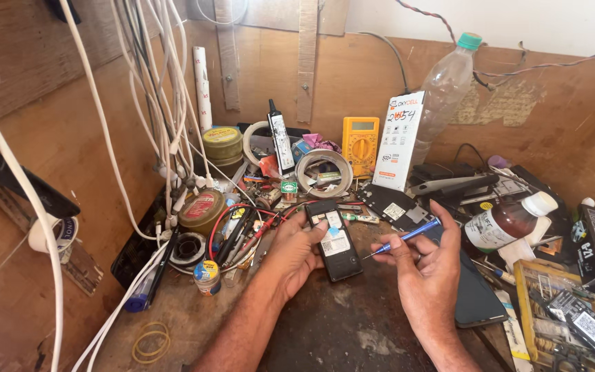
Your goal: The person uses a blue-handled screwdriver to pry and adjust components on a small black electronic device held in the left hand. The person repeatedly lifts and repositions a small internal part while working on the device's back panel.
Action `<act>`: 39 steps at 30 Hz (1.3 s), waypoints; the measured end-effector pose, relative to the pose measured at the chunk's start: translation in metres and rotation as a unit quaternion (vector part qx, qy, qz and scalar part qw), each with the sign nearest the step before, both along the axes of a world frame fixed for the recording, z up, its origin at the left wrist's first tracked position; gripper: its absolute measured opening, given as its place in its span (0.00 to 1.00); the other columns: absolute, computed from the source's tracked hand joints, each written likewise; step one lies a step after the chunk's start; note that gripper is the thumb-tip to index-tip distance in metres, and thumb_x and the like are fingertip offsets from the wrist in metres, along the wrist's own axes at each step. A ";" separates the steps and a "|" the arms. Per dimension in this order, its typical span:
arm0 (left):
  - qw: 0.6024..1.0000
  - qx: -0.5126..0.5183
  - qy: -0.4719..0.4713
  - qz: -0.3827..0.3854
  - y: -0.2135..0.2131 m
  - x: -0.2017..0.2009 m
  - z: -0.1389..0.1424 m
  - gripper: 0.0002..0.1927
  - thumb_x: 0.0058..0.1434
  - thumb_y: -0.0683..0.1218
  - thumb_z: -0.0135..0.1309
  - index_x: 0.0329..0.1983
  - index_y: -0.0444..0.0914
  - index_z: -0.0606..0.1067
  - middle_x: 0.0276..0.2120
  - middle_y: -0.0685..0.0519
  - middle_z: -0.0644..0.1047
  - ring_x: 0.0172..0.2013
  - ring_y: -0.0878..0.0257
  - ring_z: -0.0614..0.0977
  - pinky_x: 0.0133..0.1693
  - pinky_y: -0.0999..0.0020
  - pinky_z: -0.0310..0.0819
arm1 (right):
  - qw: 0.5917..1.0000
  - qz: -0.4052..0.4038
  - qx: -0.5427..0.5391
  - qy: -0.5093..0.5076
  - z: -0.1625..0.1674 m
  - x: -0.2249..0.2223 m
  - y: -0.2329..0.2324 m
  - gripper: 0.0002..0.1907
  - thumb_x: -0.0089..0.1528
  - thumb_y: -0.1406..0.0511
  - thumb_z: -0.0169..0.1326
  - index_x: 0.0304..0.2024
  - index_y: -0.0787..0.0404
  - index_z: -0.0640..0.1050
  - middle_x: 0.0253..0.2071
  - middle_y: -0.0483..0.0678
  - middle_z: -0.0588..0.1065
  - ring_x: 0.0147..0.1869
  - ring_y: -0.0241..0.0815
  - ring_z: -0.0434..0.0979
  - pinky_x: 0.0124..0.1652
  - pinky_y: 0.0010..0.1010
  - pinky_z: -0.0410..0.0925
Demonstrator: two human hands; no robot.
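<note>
The left hand [296,249] is clamped on a small black phone [335,240] with its back open, lying on the bench [325,331] at centre. The right hand [425,265] grips a blue screwdriver [402,239], tip just beside the phone's right edge. The worn wooden bench is crowded: yellow multimeter [360,143], tape rolls, white cables [166,103], plastic bottle [447,93]. Plywood walls enclose it. Whether the tip touches the phone cannot be told.

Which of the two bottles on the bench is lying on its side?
The small brown bottle with the white cap, right of the right hand, lies on its side. The tall clear plastic bottle with the green cap stands leaning against the back wall.
</note>
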State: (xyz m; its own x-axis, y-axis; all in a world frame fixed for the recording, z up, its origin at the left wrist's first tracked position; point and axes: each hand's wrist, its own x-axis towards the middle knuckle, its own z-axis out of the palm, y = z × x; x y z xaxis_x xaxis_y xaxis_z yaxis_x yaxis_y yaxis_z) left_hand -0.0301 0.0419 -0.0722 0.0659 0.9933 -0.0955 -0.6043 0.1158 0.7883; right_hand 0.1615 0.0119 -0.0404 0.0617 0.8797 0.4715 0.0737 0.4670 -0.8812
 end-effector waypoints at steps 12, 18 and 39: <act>0.999 0.016 0.038 0.001 -0.006 0.008 -0.003 0.18 0.60 0.34 0.53 0.55 0.35 0.73 0.44 0.47 0.84 0.40 0.59 0.86 0.38 0.59 0.86 | 1.000 0.004 0.027 0.013 0.008 -0.004 0.002 0.32 0.66 0.76 0.48 0.69 0.64 0.52 0.40 0.61 0.79 0.40 0.47 0.84 0.39 0.35 0.80; 0.995 0.011 0.097 0.027 -0.010 0.014 -0.003 0.21 0.56 0.30 0.54 0.53 0.33 0.72 0.40 0.45 0.83 0.35 0.60 0.86 0.32 0.63 0.84 | 0.995 0.009 0.084 -0.052 0.016 -0.013 0.009 0.30 0.67 0.77 0.48 0.69 0.65 0.54 0.42 0.59 0.80 0.45 0.43 0.84 0.43 0.31 0.80; 0.995 0.049 0.084 0.012 -0.019 0.017 0.007 0.24 0.54 0.28 0.51 0.56 0.30 0.72 0.46 0.45 0.84 0.42 0.62 0.86 0.40 0.67 0.83 | 0.985 -0.014 0.145 -0.089 0.014 -0.025 0.007 0.29 0.67 0.76 0.53 0.68 0.66 0.59 0.40 0.56 0.81 0.46 0.38 0.84 0.44 0.29 0.82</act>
